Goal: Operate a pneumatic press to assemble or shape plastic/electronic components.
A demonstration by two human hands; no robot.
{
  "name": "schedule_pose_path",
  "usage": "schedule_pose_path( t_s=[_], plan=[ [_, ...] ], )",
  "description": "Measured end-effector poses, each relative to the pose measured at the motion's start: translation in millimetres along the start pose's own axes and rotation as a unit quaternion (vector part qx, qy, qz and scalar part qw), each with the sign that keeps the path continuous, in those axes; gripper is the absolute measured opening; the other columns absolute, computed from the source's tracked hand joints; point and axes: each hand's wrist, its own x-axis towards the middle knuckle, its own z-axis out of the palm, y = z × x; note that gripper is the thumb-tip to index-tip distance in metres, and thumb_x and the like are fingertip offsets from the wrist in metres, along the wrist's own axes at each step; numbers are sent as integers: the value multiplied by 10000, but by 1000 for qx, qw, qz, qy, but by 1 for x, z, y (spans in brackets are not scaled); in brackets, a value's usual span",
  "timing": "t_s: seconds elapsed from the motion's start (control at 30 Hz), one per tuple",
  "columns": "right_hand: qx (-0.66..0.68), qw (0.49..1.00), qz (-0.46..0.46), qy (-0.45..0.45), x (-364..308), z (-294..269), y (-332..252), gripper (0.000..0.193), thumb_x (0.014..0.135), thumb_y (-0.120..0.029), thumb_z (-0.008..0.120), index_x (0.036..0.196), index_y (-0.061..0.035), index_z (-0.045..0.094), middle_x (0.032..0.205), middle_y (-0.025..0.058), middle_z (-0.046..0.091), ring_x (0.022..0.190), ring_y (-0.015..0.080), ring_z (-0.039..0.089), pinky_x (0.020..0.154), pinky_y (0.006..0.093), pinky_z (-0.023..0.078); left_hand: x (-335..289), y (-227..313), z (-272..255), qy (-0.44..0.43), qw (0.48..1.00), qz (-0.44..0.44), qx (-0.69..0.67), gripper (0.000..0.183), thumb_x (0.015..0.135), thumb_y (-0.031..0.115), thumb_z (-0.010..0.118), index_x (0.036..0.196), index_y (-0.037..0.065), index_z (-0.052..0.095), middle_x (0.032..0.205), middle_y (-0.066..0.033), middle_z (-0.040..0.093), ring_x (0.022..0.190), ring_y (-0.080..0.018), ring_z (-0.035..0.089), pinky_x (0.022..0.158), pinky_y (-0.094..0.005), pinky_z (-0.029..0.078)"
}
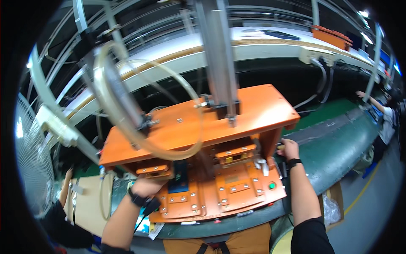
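In front of me stands an orange press fixture with two upright cylinders, the left one and the right one. My left hand reaches under the left clamp block; its fingers are hidden there. Beside it, a dark blue flat piece lies in the left nest. The right nest sits below a raised block. At the fixture's right side, my right hand is closed, fingers curled around something too small to make out. A green button is on the base.
A clear hose loops in front of the fixture. A fan and cardboard are at left. The green work surface extends right, toward a co-worker. Another person's arm shows at left. A power strip hangs behind.
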Motion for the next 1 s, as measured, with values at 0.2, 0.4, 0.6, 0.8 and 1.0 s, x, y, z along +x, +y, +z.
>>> schedule_pose_path(
  t_s=[0.2,0.4,0.6,0.8,1.0],
  plan=[
    [13,1000,3,-21,-8,2,-3,249,1001,-174,647,1098,52,610,804,160,705,510,214,679,460,305,589,-90,14,14,86,967,207,122,386,844,71,766,1214,22,669,1195,-193,677,1155,-325,651,1012,-410,496],
    [-140,984,45,-98,-8,13,-25,347,987,-273,667,1173,18,636,889,116,709,553,183,685,479,277,563,-130,-44,54,312,921,167,164,335,995,80,638,1315,-17,631,1275,-188,663,1182,-315,622,1066,-437,462],
    [-454,858,-234,-51,72,-12,-76,455,911,-298,723,1284,-46,656,1183,189,702,1040,313,713,847,474,584,-128,-85,103,417,893,-21,-170,400,1098,140,514,1444,-61,513,1405,-174,587,1211,-253,598,1039,-388,487],
    [-745,591,-245,190,133,-40,-95,391,943,-198,591,1327,-213,666,1473,170,522,1278,363,547,984,529,481,-122,-89,109,465,879,44,-91,417,1108,158,478,1444,-87,501,1414,-213,591,1234,-303,602,1076,-427,475],
    [-781,536,-296,122,145,-42,-89,230,945,-181,557,1064,-217,751,1044,51,666,1086,268,615,940,460,489,-119,-85,114,488,837,44,-244,425,1102,200,500,1401,-101,531,1335,-237,628,1175,-320,632,1054,-432,496]
  ],
)
